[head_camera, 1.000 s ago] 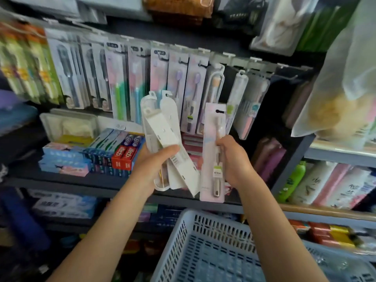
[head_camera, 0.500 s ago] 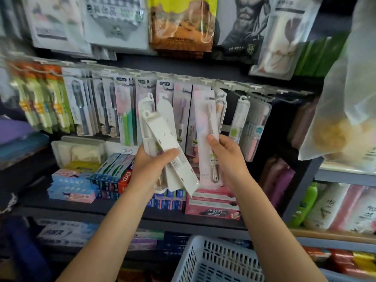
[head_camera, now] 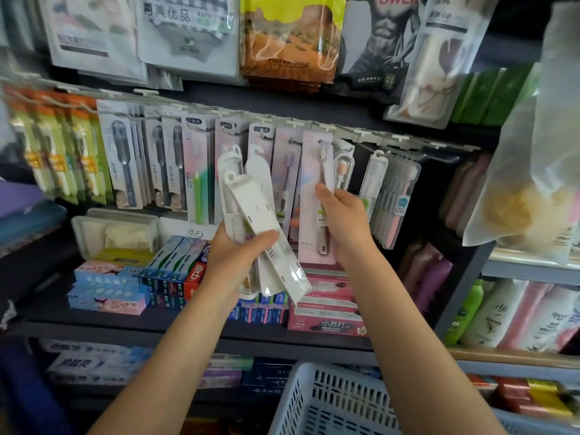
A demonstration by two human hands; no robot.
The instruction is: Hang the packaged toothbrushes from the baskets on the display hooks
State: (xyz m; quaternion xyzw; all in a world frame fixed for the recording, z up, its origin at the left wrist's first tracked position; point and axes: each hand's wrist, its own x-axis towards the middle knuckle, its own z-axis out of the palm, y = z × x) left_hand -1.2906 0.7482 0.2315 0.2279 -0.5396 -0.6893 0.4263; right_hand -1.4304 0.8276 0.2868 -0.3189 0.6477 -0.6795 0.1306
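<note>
Mid-task: the right hand (head_camera: 342,221) pinches one pink toothbrush pack (head_camera: 315,199), its top up at the display hooks (head_camera: 317,125) but seemingly not yet hung; the left hand (head_camera: 238,255) grips several white packs (head_camera: 263,240) still waiting, above the basket (head_camera: 332,400)

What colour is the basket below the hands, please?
The basket is white slotted plastic, seen in the head view.

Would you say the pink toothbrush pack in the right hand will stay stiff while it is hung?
Probably. The pink pack stands flat and upright though the right hand pinches only its edge. It looks light. Its glossy front may slip.
</note>
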